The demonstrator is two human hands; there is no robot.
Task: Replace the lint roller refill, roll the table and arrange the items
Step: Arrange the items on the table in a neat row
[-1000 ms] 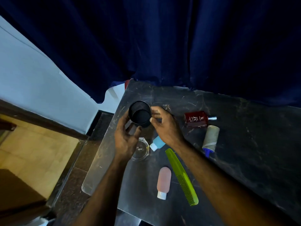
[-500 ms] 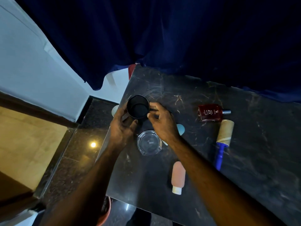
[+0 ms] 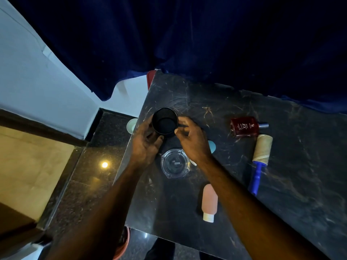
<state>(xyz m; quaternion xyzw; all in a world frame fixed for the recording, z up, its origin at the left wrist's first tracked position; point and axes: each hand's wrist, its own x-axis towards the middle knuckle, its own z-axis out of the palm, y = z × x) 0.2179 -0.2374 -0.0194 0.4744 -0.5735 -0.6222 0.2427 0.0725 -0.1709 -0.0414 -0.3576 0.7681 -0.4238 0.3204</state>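
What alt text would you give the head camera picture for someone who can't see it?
The left hand and right hand hold a black cup near the left edge of a dark marble table. Near it are a clear glass dish, a pink bottle, a red perfume bottle and a blue-handled lint roller; a dark blue curtain hangs behind.

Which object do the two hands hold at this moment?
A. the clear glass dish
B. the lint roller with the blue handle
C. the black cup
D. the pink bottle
C: the left hand curls round the side of the black cup, and the right hand pinches its other side.
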